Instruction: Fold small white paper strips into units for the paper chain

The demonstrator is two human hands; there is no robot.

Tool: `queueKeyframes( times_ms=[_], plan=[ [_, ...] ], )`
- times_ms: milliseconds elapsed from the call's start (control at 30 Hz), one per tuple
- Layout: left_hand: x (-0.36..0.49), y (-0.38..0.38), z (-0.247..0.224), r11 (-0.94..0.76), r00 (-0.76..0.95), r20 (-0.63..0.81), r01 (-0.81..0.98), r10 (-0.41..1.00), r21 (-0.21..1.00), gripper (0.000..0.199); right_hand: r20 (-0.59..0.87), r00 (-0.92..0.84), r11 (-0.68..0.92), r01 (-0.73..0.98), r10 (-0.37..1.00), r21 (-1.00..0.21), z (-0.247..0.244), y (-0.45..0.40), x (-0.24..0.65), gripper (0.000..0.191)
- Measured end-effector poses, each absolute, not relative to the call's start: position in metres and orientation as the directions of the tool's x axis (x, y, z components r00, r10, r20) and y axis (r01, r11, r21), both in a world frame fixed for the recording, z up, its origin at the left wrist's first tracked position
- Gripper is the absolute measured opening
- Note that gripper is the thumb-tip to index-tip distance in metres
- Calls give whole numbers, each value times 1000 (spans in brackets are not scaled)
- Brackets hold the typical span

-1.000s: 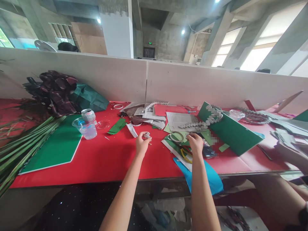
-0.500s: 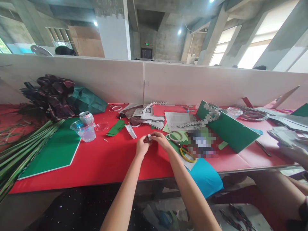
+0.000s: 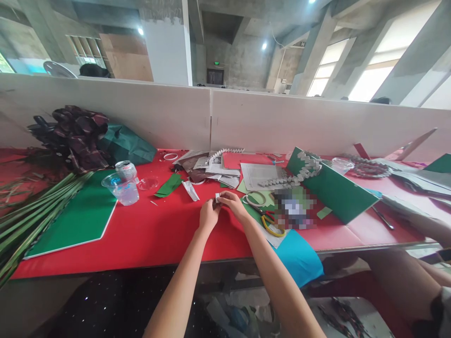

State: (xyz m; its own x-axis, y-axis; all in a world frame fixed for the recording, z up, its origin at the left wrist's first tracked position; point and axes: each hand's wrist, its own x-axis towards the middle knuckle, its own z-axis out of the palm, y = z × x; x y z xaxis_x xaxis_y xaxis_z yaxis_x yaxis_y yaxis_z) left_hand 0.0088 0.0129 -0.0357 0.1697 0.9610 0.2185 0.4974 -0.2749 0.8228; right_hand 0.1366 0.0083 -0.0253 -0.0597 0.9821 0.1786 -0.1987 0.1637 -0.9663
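A small white piece of what looks like folded paper (image 3: 217,197) sits between my two hands, just above the red table (image 3: 158,239). My left hand (image 3: 209,217) is closed around its lower side. From the right, the fingers of my right hand (image 3: 232,203) pinch it. Much of the piece is hidden by the fingers. Right of my hands lie yellow-handled pliers (image 3: 271,227) and a roll of tape (image 3: 256,199). Behind them, a zigzag chain of folded paper (image 3: 299,176) rests partly against a standing green board (image 3: 338,195).
At left are a plastic cup (image 3: 127,193), a can (image 3: 127,170), a flat green board (image 3: 79,220) and long green leaves (image 3: 45,211). Green paper (image 3: 169,186) and stacked papers (image 3: 221,176) lie behind my hands. A co-worker's arm (image 3: 419,218) reaches in at right.
The white piece has risen slightly and shows more clearly between my fingers. My hands stay nearly in place. The co-worker's hand at the right has moved.
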Motion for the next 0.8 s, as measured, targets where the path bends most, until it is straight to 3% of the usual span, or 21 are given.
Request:
queueKeyframes(
  times_ms=[300, 633, 800],
  plan=[
    [5, 11, -31, -287, 173, 230, 602, 958, 745, 24, 223, -53, 197, -299, 973, -934, -18, 2, 133, 16],
    [4, 8, -31, -315, 163, 289, 716, 943, 624, 17, 228, -92, 202, -228, 969, -952, -19, 2, 132, 15],
    [4, 4, -26, -285, 147, 263, 721, 954, 632, 19, 227, -81, 209, -188, 970, -960, -20, 4, 131, 15]
  ],
)
